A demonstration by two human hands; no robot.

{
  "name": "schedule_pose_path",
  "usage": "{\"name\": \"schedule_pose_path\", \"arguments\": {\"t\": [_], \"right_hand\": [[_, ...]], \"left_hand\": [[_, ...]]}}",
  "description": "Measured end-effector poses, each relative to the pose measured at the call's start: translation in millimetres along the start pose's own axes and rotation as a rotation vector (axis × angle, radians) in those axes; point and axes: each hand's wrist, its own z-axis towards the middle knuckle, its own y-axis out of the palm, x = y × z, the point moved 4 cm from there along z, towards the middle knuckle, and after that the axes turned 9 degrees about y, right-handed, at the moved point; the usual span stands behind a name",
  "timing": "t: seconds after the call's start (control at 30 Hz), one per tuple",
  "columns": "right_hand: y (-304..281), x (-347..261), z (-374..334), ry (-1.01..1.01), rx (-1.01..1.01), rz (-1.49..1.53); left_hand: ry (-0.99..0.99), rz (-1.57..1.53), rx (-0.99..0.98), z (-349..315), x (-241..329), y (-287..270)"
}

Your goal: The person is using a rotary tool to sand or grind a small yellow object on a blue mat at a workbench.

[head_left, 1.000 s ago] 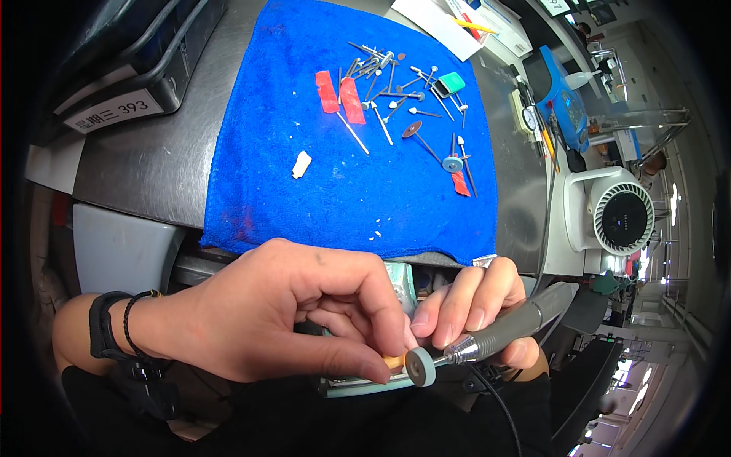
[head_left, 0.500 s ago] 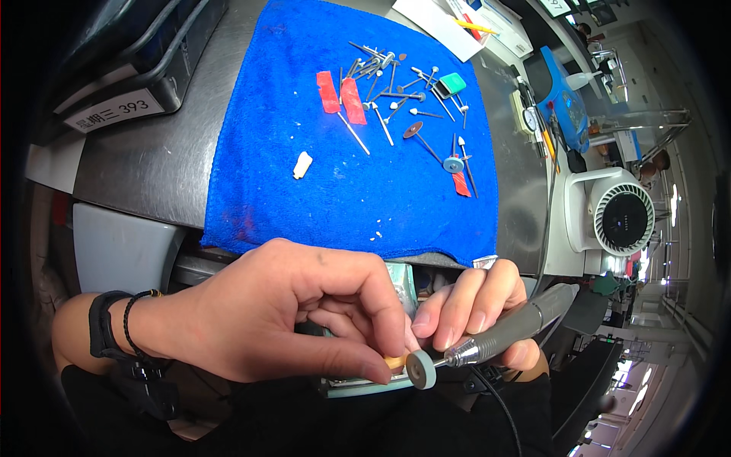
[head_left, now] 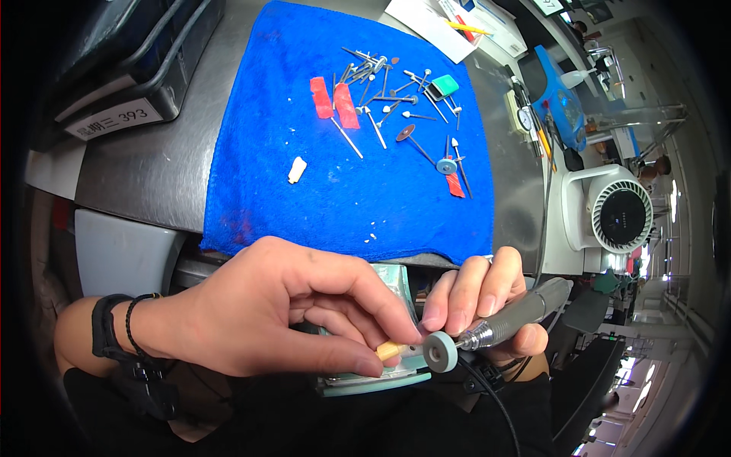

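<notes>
My left hand is closed, pinching a small yellowish piece between thumb and index finger. In my right hand lies a dark grey rotary handpiece with a silver collar, its cable running off toward the back. A pale green grinding wheel is mounted on its tip, a short gap to the right of the yellowish piece. Both hands are in front of the table edge, above a pale green, partly see-through tray that they partly hide.
A blue towel on the metal table bears several burs and mounted wheels, red tape strips, a green cap and a cream piece. Black bins stand left; a white fan stands right. A dial gauge lies nearby.
The grinding wheel has moved right and slightly up, away from the yellowish piece, and shows more of its face. My left fingers have shifted slightly. The whole view has tilted a little.
</notes>
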Motion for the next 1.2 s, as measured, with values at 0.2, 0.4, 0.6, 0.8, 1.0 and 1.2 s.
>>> {"name": "schedule_pose_path", "arguments": {"t": [0.2,0.4,0.6,0.8,1.0,1.2], "right_hand": [[-0.2,-1.1,0.6,0.038,-0.04,-0.051],[3.4,2.2,-1.0,0.074,-0.048,-0.036],[4.8,3.9,-0.4,0.056,-0.031,-0.057],[6.5,3.3,-0.1,0.038,0.004,-0.076],[5.6,3.7,0.1,0.043,-0.016,-0.084],[4.6,4.0,0.7,0.033,0.001,-0.009]], "left_hand": [[0.088,0.024,-0.044,0.9,1.1,-0.5],[0.037,0.028,-0.038,-0.5,3.3,1.4],[0.014,0.031,-0.02,-1.0,1.5,0.2],[-0.006,0.05,-0.02,-0.5,2.6,0.9],[-0.019,0.042,-0.017,-0.2,2.2,0.5],[-0.019,0.113,-0.023,-0.8,2.1,0.1]]}}
